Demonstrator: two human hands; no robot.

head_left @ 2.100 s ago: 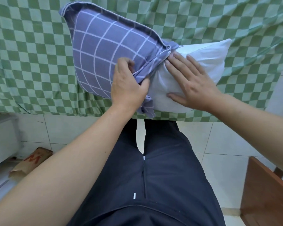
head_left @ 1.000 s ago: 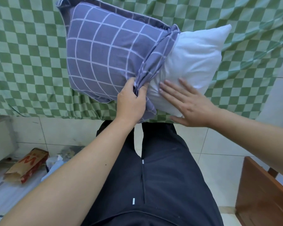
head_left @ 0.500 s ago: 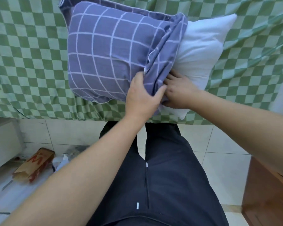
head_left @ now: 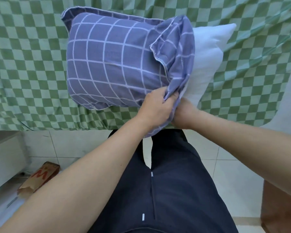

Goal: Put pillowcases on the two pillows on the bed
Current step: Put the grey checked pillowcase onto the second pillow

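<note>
Green-checked bed (head_left: 32, 64) edge: left hand (head_left: 155, 106) pinches pillowcase (head_left: 116, 64) hem, right hand (head_left: 183, 115) grip hidden; better tug evenly over the pillow (head_left: 207, 52).

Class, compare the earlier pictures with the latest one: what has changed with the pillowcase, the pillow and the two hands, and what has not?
The pillowcase opening has been drawn further right along the white pillow, leaving less of it bare. The right hand, earlier flat on the pillow, now grips at the bunched edge. The left hand keeps its grip on that edge. The pillow still lies on the checked bedsheet.
</note>
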